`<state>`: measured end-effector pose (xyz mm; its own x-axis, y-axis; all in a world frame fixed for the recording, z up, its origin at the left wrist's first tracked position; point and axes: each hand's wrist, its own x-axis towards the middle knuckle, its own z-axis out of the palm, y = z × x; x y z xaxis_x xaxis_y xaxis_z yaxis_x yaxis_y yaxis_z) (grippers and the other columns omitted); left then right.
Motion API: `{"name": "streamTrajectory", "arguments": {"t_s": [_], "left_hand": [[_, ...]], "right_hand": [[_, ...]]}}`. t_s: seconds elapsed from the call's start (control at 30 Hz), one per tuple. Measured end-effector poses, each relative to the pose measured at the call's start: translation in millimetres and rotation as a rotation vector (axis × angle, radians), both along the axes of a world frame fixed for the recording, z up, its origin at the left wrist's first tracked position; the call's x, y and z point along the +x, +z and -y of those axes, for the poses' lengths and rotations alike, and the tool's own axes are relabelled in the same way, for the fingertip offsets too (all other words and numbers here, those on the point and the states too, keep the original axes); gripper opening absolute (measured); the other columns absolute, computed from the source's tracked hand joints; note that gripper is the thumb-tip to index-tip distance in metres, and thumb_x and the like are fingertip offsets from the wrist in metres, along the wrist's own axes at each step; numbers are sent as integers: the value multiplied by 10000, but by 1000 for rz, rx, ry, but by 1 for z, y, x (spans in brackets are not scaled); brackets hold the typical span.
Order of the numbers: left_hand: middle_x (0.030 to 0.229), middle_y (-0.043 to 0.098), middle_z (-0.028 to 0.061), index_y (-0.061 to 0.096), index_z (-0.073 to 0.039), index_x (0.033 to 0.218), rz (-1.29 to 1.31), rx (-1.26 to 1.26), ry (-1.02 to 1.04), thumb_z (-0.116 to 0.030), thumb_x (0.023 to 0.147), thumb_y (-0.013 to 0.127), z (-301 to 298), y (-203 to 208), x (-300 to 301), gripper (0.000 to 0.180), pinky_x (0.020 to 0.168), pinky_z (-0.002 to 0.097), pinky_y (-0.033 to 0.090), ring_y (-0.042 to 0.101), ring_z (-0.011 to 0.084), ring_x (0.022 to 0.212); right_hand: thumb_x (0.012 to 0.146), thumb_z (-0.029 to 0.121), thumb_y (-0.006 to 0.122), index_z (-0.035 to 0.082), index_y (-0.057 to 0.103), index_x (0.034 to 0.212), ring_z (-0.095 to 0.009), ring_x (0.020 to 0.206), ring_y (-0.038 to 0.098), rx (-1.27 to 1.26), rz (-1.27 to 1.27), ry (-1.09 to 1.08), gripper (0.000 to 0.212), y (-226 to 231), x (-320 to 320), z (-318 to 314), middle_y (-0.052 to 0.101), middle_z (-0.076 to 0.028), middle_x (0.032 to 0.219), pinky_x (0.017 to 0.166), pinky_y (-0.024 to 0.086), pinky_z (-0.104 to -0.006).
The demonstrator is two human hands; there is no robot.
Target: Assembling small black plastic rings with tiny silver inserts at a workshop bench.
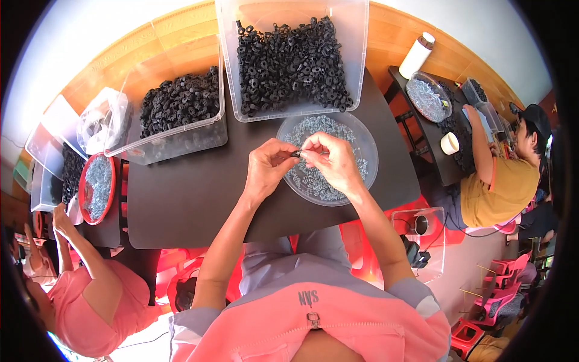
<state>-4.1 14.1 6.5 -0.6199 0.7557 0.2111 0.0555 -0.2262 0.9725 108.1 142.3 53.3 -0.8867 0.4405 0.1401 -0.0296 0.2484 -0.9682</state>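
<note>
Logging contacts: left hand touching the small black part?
Touching: the head view shows the left hand pinching the small black part, no visible gap.

- A dark brown table [181, 208] with rounded near corners stands before the person.
- On it, at the far side, sits a large clear plastic bin [354, 57] of black parts; a second clear bin [187, 143], also of black parts, stands to its left.
- Just nearer lies a round translucent tub [373, 154] of small silvery pieces.
- The right-hand dark table [443, 174] bears a white bottle [415, 57], a clear bowl [449, 108], a cream cup [449, 143] and loose black parts [463, 154].
- The left-hand table [108, 236] holds a red tray [113, 187].
- On the pale floor [473, 253] stand pink chairs [502, 298].
</note>
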Motion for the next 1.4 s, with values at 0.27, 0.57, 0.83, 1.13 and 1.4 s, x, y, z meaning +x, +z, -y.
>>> {"name": "streamTrajectory", "arguments": {"t_s": [0.27,0.57,0.83,1.13,1.4], "left_hand": [[924,571,30,657,16,923,-128,-35,2,108,753,664,2,-1,3,194,720,212,500,598,88,828],[885,622,68,662,12,902,-157,-22,79,45,742,690,2,-5,3,166,689,252,524,632,127,772],[858,618,43,663,10,902,26,46,85,33,759,693,1,-9,0,148,684,225,509,625,104,758],[883,608,12,658,14,928,22,20,75,76,776,666,3,-5,0,164,726,197,497,604,71,784],[843,634,40,664,12,918,4,19,96,25,750,695,3,-9,-1,171,679,219,508,618,93,756]], "right_hand": [[778,-44,666,-16,593,803,-113,657,589,169,-14,-53,83,0,1,5,599,-52,741,553,504,-240],[776,-18,667,1,603,835,-197,637,601,657,-104,-69,89,-6,2,15,585,-86,758,573,485,-286],[802,-4,636,-7,665,917,-178,680,614,543,-147,-23,119,6,-13,-3,612,-90,803,575,488,-287],[743,146,682,81,675,827,-294,752,623,920,161,-326,106,-25,-100,-62,621,-84,830,675,504,-409],[714,72,635,63,640,740,-315,805,615,1083,219,-415,28,-37,-120,-58,630,-119,817,673,518,-439]]}}
